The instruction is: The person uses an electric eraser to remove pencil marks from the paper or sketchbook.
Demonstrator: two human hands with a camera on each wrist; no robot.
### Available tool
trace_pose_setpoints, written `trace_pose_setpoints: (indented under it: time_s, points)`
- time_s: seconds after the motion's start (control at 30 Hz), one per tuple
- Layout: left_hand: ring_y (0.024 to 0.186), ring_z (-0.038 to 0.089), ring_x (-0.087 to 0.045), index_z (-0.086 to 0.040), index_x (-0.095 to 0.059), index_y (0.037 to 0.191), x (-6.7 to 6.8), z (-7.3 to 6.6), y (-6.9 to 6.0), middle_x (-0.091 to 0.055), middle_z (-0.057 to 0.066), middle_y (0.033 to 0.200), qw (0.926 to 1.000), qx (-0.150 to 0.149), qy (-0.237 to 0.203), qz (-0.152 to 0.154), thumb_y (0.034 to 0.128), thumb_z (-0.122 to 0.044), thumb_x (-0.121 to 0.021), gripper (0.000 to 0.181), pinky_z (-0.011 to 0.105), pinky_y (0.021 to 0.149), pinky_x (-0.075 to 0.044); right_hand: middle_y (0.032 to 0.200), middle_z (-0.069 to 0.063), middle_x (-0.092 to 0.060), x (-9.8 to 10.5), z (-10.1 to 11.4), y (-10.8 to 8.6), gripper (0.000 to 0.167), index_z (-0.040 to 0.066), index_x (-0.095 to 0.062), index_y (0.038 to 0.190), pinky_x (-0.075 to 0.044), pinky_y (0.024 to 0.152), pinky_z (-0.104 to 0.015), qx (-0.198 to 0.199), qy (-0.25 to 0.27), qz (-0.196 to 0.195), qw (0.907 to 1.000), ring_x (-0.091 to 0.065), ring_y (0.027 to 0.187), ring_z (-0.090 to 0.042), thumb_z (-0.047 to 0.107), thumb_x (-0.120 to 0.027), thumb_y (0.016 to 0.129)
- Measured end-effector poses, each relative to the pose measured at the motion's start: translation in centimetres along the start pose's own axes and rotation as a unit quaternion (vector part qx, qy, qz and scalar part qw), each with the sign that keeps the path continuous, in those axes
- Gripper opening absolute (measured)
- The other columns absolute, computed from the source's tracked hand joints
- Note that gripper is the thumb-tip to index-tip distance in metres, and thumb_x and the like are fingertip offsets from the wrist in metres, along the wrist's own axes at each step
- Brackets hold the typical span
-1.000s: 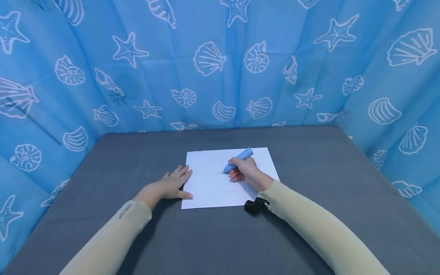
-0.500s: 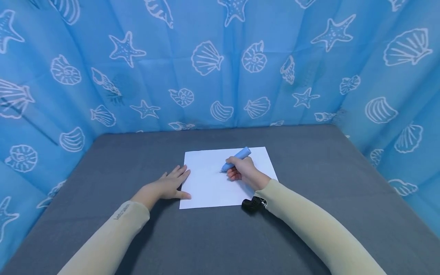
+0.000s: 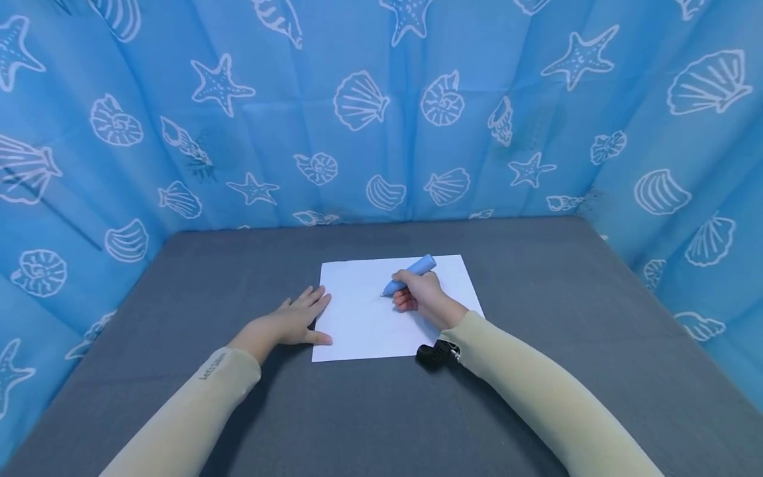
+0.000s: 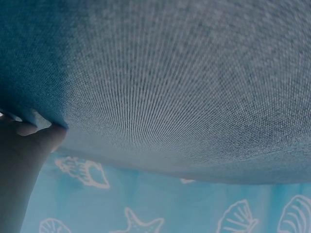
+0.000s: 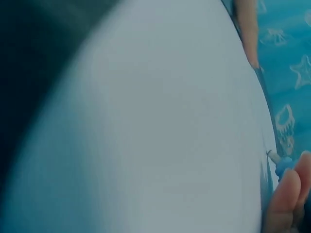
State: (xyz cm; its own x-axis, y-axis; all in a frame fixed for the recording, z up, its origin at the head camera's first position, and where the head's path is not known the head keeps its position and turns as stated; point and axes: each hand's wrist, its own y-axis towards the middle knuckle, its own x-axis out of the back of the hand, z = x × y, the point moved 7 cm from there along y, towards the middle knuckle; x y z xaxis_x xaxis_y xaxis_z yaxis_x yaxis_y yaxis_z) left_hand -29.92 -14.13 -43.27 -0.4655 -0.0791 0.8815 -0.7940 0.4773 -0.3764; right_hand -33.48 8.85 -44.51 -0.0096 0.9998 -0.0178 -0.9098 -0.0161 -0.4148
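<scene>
Blue curtain cloth [image 3: 286,132], printed with white shells and starfish [image 3: 222,86], hangs beyond the far edge of one dark grey table [image 3: 334,411]; seven starfish can be counted in the head view.

Thumb and forefinger of the right hand [image 3: 426,295] pinch one thick light-blue pen [image 3: 422,265], the other fingers curled in beneath it. The pen slants, blunt end up toward the far right corner of the table, tip down over the middle of one white sheet of paper [image 3: 357,331]. Whether the tip touches the paper I cannot tell.

Spread wide, the fingers of the left hand [image 3: 286,324] lie flat at the paper's left edge, with the thumb and forefinger tips just over it and the palm off to the side, toward the table.

The paper lies between the table's left and right edges, short of the far edge; its near right corner is hidden by the right arm.

Each arm wears a pale cream sleeve, two in all. Dark lettering [image 3: 212,366] near the left sleeve's [image 3: 185,417] cuff seems to read "Let's Slim", small and slightly blurred. One black gadget [image 3: 434,356] sits at the cuff of the right sleeve [image 3: 536,384].
</scene>
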Motion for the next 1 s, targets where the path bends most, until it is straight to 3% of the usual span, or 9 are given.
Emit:
trace_pose_setpoints:
  time_s: [1.0]
  points:
    - [0.147,0.037,0.002,-0.004,-0.015,0.155,0.0,0.1,0.0,-0.006,0.016,0.162,1.0,-0.004,-0.002,-0.002,0.0888,-0.058,-0.06,0.097,0.062,0.112,-0.004,0.055,-0.006,-0.057,-1.0,0.0,0.0,0.022,-0.004,-0.063,0.079,-0.05,0.045,-0.022,0.015,0.018,0.009,0.9997,-0.054,0.044,-0.009,0.015,-0.061,0.092]
